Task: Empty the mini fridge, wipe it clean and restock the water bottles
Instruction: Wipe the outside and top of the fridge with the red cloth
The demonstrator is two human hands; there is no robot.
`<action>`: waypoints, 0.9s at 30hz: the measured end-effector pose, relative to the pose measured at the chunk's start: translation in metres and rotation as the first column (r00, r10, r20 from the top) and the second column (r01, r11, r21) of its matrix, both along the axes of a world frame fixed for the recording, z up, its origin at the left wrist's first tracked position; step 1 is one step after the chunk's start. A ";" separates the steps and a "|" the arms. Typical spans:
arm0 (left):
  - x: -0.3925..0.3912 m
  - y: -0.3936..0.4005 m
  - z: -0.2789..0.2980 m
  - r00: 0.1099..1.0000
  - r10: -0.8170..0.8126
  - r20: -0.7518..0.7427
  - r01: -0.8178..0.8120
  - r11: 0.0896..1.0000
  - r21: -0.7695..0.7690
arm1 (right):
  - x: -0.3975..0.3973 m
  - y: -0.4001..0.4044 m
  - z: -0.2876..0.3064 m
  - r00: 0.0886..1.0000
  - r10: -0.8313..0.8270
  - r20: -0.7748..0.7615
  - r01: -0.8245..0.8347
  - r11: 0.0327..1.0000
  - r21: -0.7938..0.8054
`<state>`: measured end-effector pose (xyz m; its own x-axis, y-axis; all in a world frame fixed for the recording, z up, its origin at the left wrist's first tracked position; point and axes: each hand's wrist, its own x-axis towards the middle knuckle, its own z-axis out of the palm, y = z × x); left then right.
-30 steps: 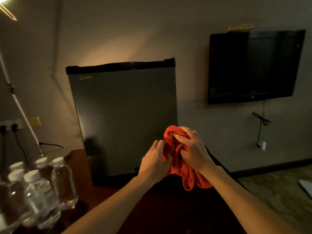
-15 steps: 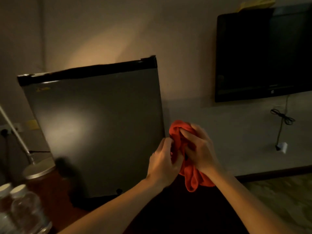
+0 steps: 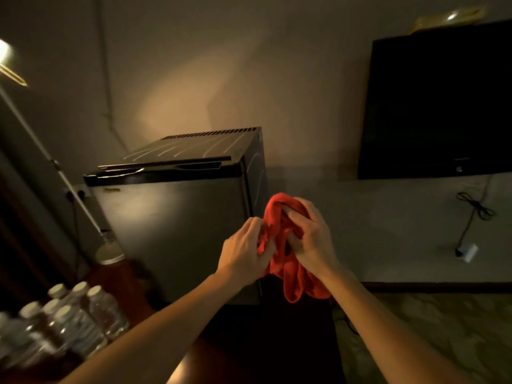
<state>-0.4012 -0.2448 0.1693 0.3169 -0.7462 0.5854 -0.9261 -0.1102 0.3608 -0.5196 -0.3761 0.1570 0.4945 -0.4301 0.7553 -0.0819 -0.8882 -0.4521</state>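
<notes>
The mini fridge [image 3: 171, 231] stands against the wall with its grey door closed and its black vented top showing. In front of its right edge I hold a crumpled red cloth [image 3: 288, 275] with both hands. My left hand [image 3: 243, 250] grips the cloth's left side. My right hand [image 3: 310, 239] has its fingers curled into the cloth from the right, and the cloth's lower end hangs below it. Several clear water bottles [image 3: 69, 320] with white caps stand at the lower left on the dark wooden surface.
A lamp with a thin slanted pole [image 3: 55, 167] and round base [image 3: 109, 253] stands left of the fridge. A black TV [image 3: 437, 106] hangs on the wall at right, with a cable and plug [image 3: 468, 250] below it. Patterned floor lies at the lower right.
The view rose and pulled back, so the fridge top now shows and the bottles are back in sight. Both hands stay on the red cloth, kneading it in front of the fridge's right edge.
</notes>
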 end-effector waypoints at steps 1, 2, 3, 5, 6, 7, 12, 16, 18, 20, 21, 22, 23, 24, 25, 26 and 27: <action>-0.008 0.006 0.010 1.000 0.023 0.008 -0.023 1.000 0.005 | -0.008 0.005 0.009 1.000 0.015 -0.012 -0.014 1.000 0.022; -0.016 0.013 0.019 0.999 0.044 0.009 -0.044 0.999 0.008 | -0.017 0.011 0.018 0.999 0.031 -0.021 -0.031 0.999 0.038; -0.025 0.020 0.027 0.998 0.061 0.007 -0.061 0.998 0.011 | -0.025 0.016 0.027 0.998 0.050 -0.025 -0.048 0.997 0.056; -0.045 0.033 0.042 0.995 0.099 -0.004 -0.099 0.995 0.021 | -0.040 0.027 0.041 0.996 0.082 -0.038 -0.078 0.993 0.093; -0.055 0.040 0.049 0.993 0.118 -0.007 -0.118 0.993 0.029 | -0.047 0.033 0.046 0.994 0.097 -0.053 -0.090 0.990 0.109; -0.063 0.046 0.054 0.990 0.139 -0.011 -0.139 0.990 0.038 | -0.052 0.037 0.051 0.991 0.113 -0.072 -0.103 0.987 0.125; -0.081 0.074 0.077 0.969 0.246 0.001 -0.244 0.963 0.116 | -0.058 0.041 0.076 0.983 0.151 -0.108 -0.127 0.971 0.201; -0.076 0.078 0.087 0.940 0.340 -0.020 -0.334 0.933 0.130 | -0.068 0.042 0.086 0.995 0.100 -0.027 -0.089 0.957 0.275; -0.076 0.077 0.086 0.927 0.374 -0.034 -0.366 0.920 0.140 | -0.074 0.043 0.085 0.997 0.072 -0.035 -0.059 0.953 0.298; -0.079 0.075 0.081 0.929 0.369 -0.026 -0.360 0.918 0.168 | -0.076 0.041 0.085 0.996 0.068 -0.051 -0.049 0.950 0.309; -0.081 0.075 0.080 0.934 0.358 -0.018 -0.348 0.919 0.183 | -0.076 0.041 0.086 0.995 0.075 -0.061 -0.052 0.946 0.320; -0.081 0.075 0.079 0.938 0.345 -0.007 -0.337 0.920 0.200 | -0.074 0.042 0.087 0.993 0.088 -0.072 -0.059 0.940 0.337; -0.080 0.075 0.078 0.941 0.337 0.006 -0.331 0.919 0.215 | -0.072 0.043 0.088 0.991 0.102 -0.084 -0.066 0.934 0.351; -0.078 0.074 0.079 0.942 0.334 0.016 -0.329 0.917 0.226 | -0.070 0.044 0.088 0.990 0.109 -0.092 -0.070 0.934 0.350; -0.073 0.073 0.079 0.941 0.337 0.019 -0.332 0.915 0.229 | -0.067 0.045 0.088 0.988 0.117 -0.102 -0.076 0.937 0.341; -0.069 0.072 0.079 0.940 0.342 0.012 -0.336 0.915 0.224 | -0.064 0.044 0.088 0.985 0.132 -0.112 -0.088 0.940 0.331; -0.065 0.071 0.078 0.937 0.350 0.001 -0.342 0.913 0.222 | -0.061 0.043 0.088 0.982 0.148 -0.118 -0.104 0.942 0.319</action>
<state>-0.4666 -0.1741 0.2469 0.5966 -0.6923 0.4059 -0.8022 -0.4999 0.3264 -0.5802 -0.3331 0.2446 0.6497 -0.5593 0.5149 -0.0600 -0.7129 -0.6987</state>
